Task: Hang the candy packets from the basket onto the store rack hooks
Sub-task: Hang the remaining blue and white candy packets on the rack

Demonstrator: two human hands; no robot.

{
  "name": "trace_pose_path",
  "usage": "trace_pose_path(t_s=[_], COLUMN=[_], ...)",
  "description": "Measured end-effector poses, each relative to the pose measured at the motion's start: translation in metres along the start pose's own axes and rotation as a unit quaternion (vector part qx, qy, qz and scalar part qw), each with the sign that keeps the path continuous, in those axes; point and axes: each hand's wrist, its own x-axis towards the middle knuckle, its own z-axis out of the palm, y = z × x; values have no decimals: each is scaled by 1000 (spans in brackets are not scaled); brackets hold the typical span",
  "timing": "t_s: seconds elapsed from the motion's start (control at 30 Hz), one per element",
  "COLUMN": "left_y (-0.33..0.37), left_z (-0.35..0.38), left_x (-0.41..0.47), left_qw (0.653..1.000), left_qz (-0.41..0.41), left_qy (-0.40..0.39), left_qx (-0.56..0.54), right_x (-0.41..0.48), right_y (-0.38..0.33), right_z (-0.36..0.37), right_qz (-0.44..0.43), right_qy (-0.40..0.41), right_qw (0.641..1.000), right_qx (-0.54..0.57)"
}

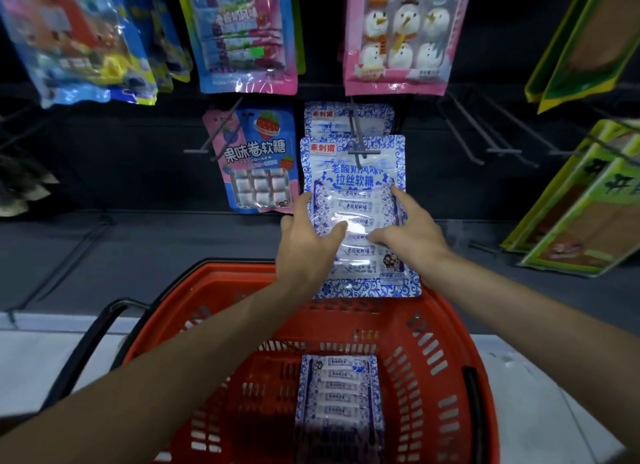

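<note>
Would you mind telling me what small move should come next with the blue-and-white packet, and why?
Probably slide the blue-and-white packet further back along the hook, then let go. The left hand and right hand both hold it, its top appears just threaded at the hook's tip, and a matching packet hangs behind.

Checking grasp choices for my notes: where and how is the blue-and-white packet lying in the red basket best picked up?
Probably pinch a long side edge of the packet, coming straight down from above: it lies flat on the basket floor with bare floor either side, and the walls would block a sideways approach.
</note>
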Motion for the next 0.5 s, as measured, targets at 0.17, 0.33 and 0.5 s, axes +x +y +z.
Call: trace_pose_path(t_s=[0.17, 0.33, 0.5], left_y=[13, 17, 14], left_z=[-5, -3, 11], left_x=[32, 65, 98], left_qw=[998, 996, 992], left_qz=[-29, -33, -29], left_qy=[-12, -10, -15], left_qx=[59, 84, 121], right_x=[26, 61, 97], right_y=[-5, -12, -15], right_z=[7, 10, 17], right_qz=[7, 12, 24], right_qy=[18, 21, 36], right_qw=[1000, 999, 998], right_qx=[-2, -37, -38])
